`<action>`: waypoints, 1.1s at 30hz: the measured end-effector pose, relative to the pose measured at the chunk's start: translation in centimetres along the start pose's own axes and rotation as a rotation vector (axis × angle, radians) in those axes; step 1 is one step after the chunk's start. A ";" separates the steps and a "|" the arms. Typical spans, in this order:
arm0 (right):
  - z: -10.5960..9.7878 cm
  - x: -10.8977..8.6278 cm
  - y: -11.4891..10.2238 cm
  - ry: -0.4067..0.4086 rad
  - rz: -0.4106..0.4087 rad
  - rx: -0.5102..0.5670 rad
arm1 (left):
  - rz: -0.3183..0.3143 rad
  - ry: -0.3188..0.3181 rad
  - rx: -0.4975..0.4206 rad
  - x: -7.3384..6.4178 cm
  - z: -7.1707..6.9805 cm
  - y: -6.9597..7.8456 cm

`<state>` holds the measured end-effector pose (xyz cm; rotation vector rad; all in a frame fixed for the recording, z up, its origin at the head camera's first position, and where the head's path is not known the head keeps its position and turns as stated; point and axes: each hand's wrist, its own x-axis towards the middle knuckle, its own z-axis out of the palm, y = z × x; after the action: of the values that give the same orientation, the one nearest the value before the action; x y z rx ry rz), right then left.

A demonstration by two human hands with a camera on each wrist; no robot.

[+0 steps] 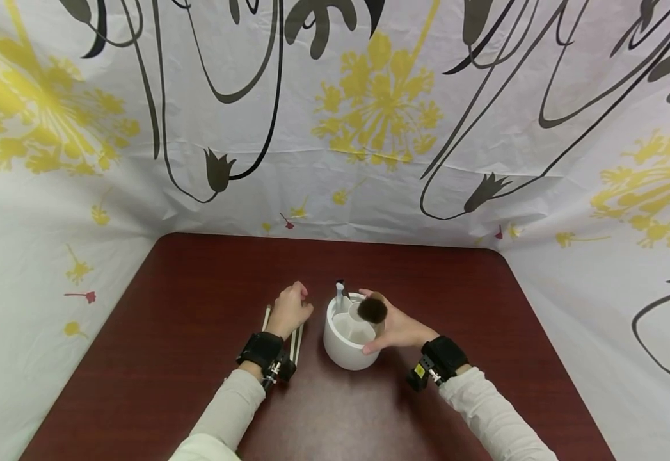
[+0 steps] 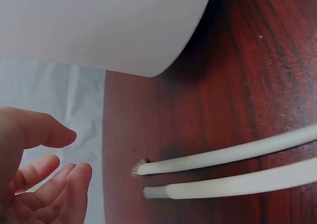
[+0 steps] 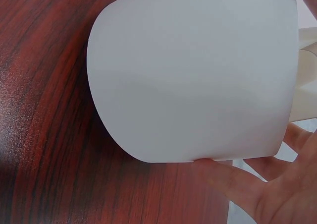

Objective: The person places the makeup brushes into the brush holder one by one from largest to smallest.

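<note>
A white round brush holder (image 1: 343, 352) with inner compartments stands on the table. My right hand (image 1: 395, 326) grips its right side, thumb at the near rim and fingers at the far rim; the right wrist view shows thumb and fingers against the white wall (image 3: 193, 80). A brush with a dark bushy head (image 1: 372, 310) rises from the holder. Beside it stands a pale slim-handled item (image 1: 340, 298). My left hand (image 1: 290, 312) hovers left of the holder, fingers loosely bent and holding nothing. Thin white-handled brushes (image 2: 228, 157) lie by it on the table.
The dark red wooden table (image 1: 196, 307) has rounded far corners. Beyond its far edge hangs a white cloth (image 1: 311, 186) with yellow flowers and dark stems, which also spreads along both sides. Each wrist wears a black camera band (image 1: 262, 351).
</note>
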<state>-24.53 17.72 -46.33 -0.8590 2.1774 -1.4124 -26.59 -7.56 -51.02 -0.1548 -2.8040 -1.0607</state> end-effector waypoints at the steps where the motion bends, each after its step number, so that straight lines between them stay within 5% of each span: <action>1: 0.0 0.0 -0.1 -0.002 0.003 -0.002 | -0.006 -0.005 -0.001 0.0 0.1 -0.1; 11: 0.0 0.2 2.5 0.005 0.000 -0.028 | -0.049 -0.046 0.027 -0.2 1.1 -1.0; 20: 0.0 0.2 2.7 0.006 0.019 -0.005 | -0.057 -0.071 0.057 -0.7 1.7 -1.7; 33: -0.1 0.2 2.2 -0.003 0.000 0.001 | 0.012 -0.062 0.053 -0.9 2.4 -2.3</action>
<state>-25.36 18.28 -48.27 -0.8601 2.1737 -1.4111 -26.23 -7.74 -54.42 -0.2024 -2.8791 -0.9952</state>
